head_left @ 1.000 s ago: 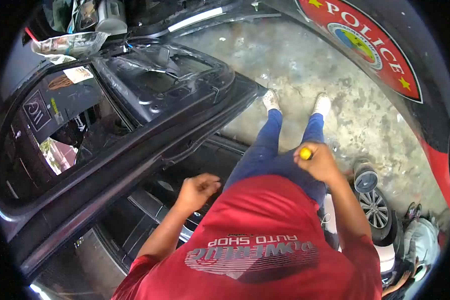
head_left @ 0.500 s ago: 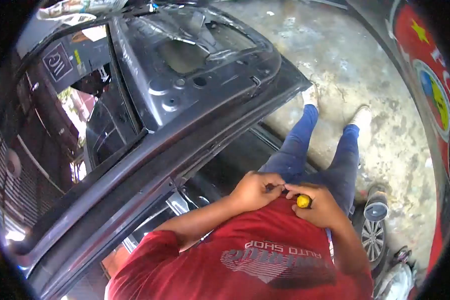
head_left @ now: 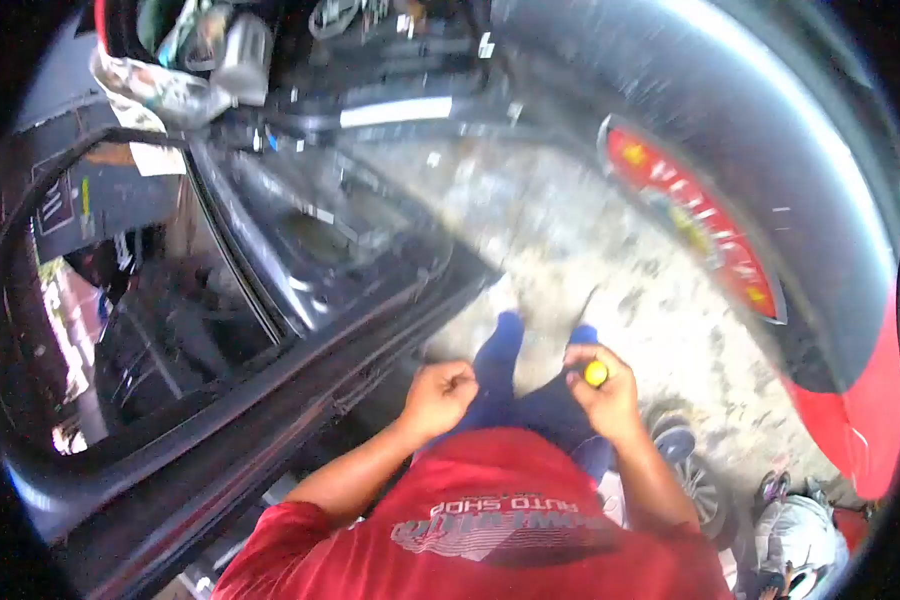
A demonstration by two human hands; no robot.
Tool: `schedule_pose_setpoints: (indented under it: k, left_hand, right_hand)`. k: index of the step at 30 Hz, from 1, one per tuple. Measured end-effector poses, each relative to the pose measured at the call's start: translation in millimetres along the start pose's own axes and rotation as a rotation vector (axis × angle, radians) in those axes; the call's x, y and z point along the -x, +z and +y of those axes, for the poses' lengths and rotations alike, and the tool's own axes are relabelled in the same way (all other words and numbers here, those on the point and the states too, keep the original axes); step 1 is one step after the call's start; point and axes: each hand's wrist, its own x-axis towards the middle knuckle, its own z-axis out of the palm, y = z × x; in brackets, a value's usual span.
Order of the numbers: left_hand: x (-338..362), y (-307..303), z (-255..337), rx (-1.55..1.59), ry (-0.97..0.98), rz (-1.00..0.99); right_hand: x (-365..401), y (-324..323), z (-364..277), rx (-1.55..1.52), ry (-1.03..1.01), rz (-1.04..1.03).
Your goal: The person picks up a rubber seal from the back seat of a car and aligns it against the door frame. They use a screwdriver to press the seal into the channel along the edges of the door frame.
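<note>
My right hand (head_left: 610,400) is closed around a tool with a round yellow handle end (head_left: 596,374). The rest of the tool is hidden in the fingers, so its kind does not show. My left hand (head_left: 438,402) is held a short way to the left, its fingers curled and pressed together; whether something small is in them I cannot make out. Both hands are in the air in front of my red shirt, above my legs. Beside the left forearm is a dark car door (head_left: 370,340), its inner panel bare and its window glass (head_left: 190,290) reflecting the surroundings.
A dark car body with a red police plate (head_left: 690,215) curves along the right. Beyond the door, a metal canister (head_left: 242,58) and a crumpled printed sheet (head_left: 150,95) lie at top left. A wheel (head_left: 698,490) and a pale bag (head_left: 795,535) are at lower right on the concrete floor (head_left: 560,215).
My hands, which were together at the waist, have moved apart and forward. The yellow-ended tool stays in my right hand. The view has tilted up and turned, bringing in more of the car.
</note>
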Motion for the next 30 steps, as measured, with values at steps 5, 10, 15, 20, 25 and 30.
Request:
schedule_pose_setpoints:
  k: [5, 10, 15, 20, 25, 30]
  left_hand:
    - [-61.5, 12.6, 91.8, 0.269, 0.180, 0.090]
    - [-132.6, -17.4, 291.9, 0.682, 0.748, 0.511]
    - [-198.1, -142.3, 418.4, 0.753, 0.845, 0.987]
    - [-247.4, -298.0, 492.7, 1.108, 1.094, 1.204]
    - [-300.2, -487.1, 516.1, 0.819, 1.011, 1.881]
    - [-318.9, -659.5, 481.8, 0.373, 0.531, 2.109]
  right_hand:
    - [63.4, -54.9, -85.1, 0.113, -0.115, -0.020]
    - [123.7, -74.3, -127.2, 0.166, 0.050, 0.158]
    - [148.9, -111.7, -33.7, 0.341, -0.008, 0.403]
    - [162.1, -141.1, 125.3, 0.363, 0.068, 0.559]
    - [132.7, -147.3, 78.9, 0.391, 0.335, 0.658]
    - [29.8, -161.3, -22.9, 0.425, 0.318, 0.636]
